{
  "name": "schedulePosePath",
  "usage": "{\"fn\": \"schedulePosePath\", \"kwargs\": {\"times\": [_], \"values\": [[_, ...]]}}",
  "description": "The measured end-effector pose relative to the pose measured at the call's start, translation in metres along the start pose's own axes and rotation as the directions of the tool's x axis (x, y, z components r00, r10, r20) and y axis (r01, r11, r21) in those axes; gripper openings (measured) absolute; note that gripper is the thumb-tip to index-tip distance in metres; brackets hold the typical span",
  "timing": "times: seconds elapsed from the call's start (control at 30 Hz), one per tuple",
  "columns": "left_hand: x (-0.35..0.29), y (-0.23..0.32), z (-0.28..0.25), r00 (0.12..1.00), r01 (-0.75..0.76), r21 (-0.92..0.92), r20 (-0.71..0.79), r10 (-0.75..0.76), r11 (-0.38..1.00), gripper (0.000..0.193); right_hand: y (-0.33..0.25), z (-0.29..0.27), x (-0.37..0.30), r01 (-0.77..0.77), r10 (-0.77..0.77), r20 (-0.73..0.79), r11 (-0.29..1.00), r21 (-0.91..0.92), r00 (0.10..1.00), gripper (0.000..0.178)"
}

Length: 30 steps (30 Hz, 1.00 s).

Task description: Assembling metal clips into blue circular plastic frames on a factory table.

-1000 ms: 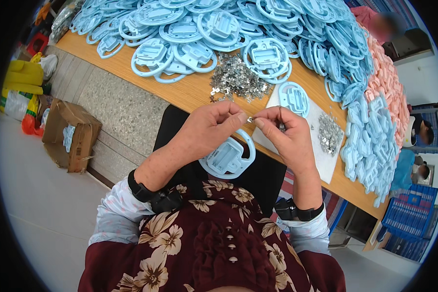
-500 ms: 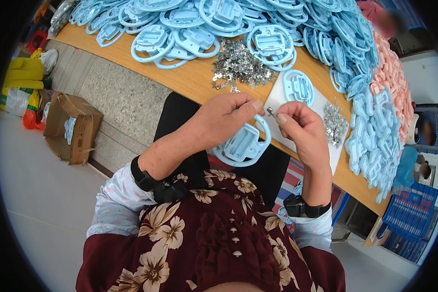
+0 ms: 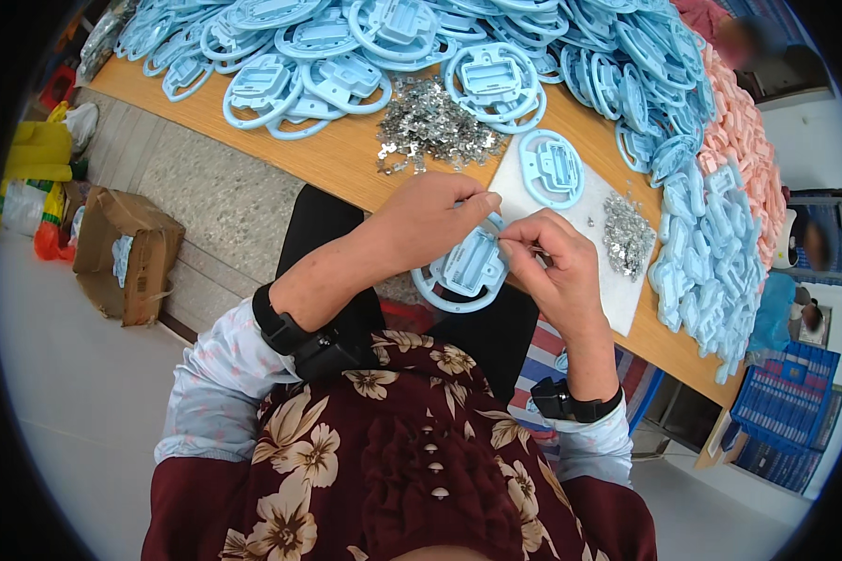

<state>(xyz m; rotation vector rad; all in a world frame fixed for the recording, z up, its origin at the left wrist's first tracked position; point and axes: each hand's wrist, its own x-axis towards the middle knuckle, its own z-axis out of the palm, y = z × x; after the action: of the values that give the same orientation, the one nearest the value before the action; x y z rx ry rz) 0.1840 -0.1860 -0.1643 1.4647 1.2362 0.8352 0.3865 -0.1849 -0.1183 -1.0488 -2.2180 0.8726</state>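
Round pale-blue frame [image 3: 466, 269], recess-side up, in left hand [image 3: 432, 217]

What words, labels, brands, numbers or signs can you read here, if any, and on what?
Nothing here can be read.
Blue ring-shaped piece in the left hand: any marking is too small.
Cardboard box at left: any print is too small or blurred.

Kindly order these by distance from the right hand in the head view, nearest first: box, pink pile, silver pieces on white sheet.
1. Silver pieces, just right of the right hand.
2. Pink pile, upper right.
3. Box, far left.
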Motion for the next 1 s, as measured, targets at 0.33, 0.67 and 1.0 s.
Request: {"fn": "schedulePosePath", "kwargs": {"times": [0.33, 0.67, 1.0], "values": [[0.011, 0.003, 0.008, 0.999, 0.036, 0.177, 0.01, -0.039, 0.984, 0.034, 0.019, -0.004, -0.001, 0.138, -0.139, 0.014, 0.966, -0.22, 0.99, 0.013], [0.004, 0.014, -0.01, 0.968, 0.139, 0.038, 0.207, -0.144, 0.989, 0.04, -0.001, -0.015, 0.007, 0.104, -0.036, 0.157, 0.887, -0.449, 0.987, 0.008], [-0.002, 0.006, -0.001, 0.99, -0.018, 0.127, 0.138, 0.001, 0.992, 0.041, -0.007, -0.007, 0.005, 0.02, 0.037, 0.142, 0.926, -0.378, 0.989, 0.013]]}}
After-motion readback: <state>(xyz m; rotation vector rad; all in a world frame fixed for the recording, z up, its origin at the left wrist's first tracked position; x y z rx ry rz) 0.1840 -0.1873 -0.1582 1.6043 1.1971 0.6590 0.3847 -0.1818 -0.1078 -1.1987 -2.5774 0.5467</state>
